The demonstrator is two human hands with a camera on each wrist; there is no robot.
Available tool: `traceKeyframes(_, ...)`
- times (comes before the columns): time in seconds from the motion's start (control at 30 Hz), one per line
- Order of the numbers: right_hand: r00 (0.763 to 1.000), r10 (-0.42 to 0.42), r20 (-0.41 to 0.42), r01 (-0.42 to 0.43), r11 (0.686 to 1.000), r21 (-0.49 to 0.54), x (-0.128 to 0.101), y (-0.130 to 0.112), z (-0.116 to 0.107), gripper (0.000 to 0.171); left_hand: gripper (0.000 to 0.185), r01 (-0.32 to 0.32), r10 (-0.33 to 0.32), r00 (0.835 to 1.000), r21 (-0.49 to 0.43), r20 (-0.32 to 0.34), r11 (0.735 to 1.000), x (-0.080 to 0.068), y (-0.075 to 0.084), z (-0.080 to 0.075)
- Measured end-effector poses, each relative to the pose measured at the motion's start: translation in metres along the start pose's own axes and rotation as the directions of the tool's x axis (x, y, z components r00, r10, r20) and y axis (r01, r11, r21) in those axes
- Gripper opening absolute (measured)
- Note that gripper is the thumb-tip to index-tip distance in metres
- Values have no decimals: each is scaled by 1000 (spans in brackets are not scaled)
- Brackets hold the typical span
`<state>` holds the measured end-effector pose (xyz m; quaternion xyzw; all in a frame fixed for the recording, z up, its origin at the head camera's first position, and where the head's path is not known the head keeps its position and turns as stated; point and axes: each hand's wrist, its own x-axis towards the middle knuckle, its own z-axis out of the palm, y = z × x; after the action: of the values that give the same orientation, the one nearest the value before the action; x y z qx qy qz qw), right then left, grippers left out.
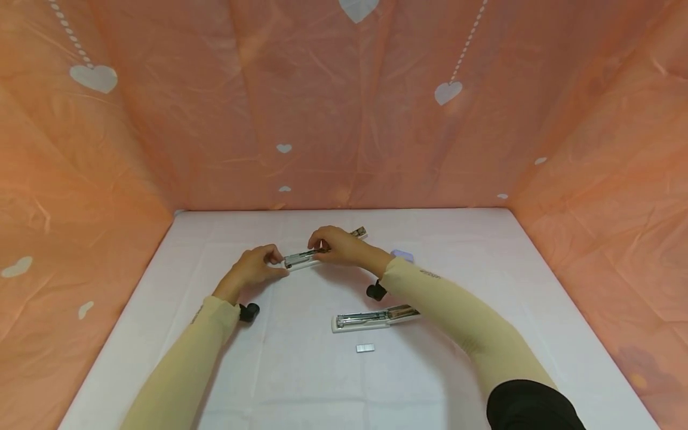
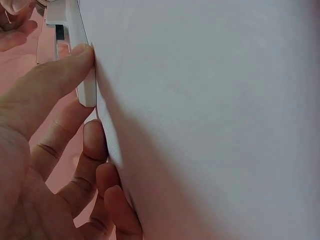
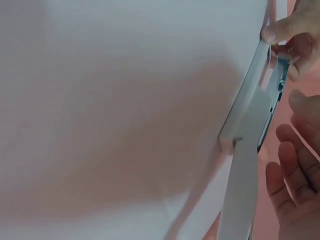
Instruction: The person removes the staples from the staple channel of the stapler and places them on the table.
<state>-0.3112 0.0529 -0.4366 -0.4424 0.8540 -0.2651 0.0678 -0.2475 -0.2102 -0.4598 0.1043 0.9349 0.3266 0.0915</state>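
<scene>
A white stapler lies opened out on the table, its metal staple channel facing up. My left hand pinches its front end between thumb and index finger; in the left wrist view the thumb presses the white base. Over the stapler's middle is my right hand, fingers loosely bent. In the right wrist view its fingers stand apart from the stapler's raised part. The stapler's hinge area is partly hidden under the right hand.
A second opened stapler lies nearer, its far end behind the right forearm. In front of it is a short strip of staples. A lilac object shows beside the right sleeve. Orange cloth walls the table's back and sides.
</scene>
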Motion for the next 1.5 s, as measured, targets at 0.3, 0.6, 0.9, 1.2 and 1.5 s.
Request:
traceKeyframes(0.3, 997, 68, 37, -70, 996, 63, 5, -9, 10, 16, 30, 20, -20, 1000, -6, 1, 1000, -1, 0, -1)
traceKeyframes(0.6, 997, 73, 32, -74, 997, 13, 7, -9, 15, 19, 30, 37, -37, 999, -3, -1, 999, 1, 1, 0)
traceKeyframes(0.9, 996, 82, 23, -83, 996, 28, 9, -12, 18, 22, 29, 35, -35, 999, -2, 6, 999, 1, -1, -1)
traceKeyframes(1.2, 989, 150, 6, -150, 982, 111, 10, -9, 22, 18, 29, 29, -29, 1000, -7, 8, 1000, -1, 0, 0)
traceKeyframes(1.5, 987, 159, -25, -152, 973, 177, 12, -11, 20, 13, 28, 24, -24, 1000, -11, 1, 1000, 0, 0, 0)
